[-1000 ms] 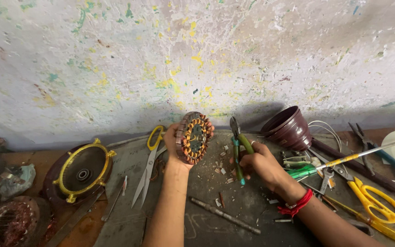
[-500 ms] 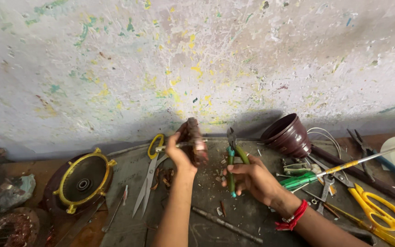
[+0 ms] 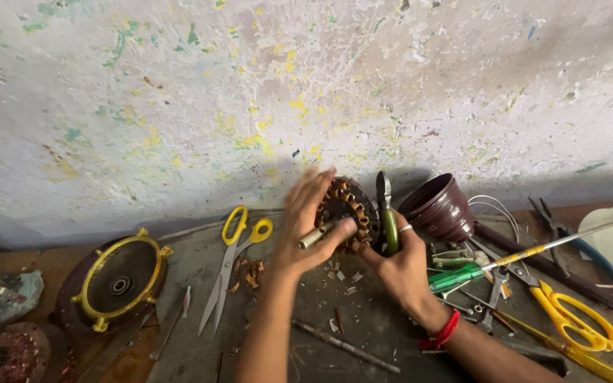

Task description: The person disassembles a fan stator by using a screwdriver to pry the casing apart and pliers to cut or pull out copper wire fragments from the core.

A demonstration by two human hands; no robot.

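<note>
While both hands crowd the same part, the round motor stator with copper-wound slots and a short metal shaft (image 3: 348, 213) sits raised off the surface, held near the wall, roughly centre of view. Its shaft, the long axis, points down-left toward the left hand (image 3: 305, 227), so the left hand is nearer the shaft end. Left fingers (image 3: 313, 188) look partly spread and motion-blurred; the thumb side appears closed on the shaft stub, the rest laid over the stator's left face. Exact closure of the upper fingers cannot be told.

The right hand (image 3: 399, 262) comes up from lower right, its fingers wrapped together round the green-handled cutting pliers (image 3: 387, 220), whose dark jaws point straight up just beside the stator's right rim, touching or nearly so. The right thumb presses the stator's lower edge. A red thread band (image 3: 443, 332) is on that wrist.

So the stator lies between the two hands: left of the pliers, right of the left palm.

Around them on the dark scratched metal surface (image 3: 200, 269):
- yellow-handled scissors (image 3: 234, 262), left of the left forearm, well apart from the stator
- dark maroon plastic cup tipped on its side (image 3: 438, 209), just right of the pliers
- green-handled screwdriver (image 3: 462, 275) near the right wrist
- second yellow-handled scissors (image 3: 572, 319), far right
- round motor end cover with a yellow ring (image 3: 116, 280), far left
- thin metal rod (image 3: 345, 345) lying below the hands
</note>
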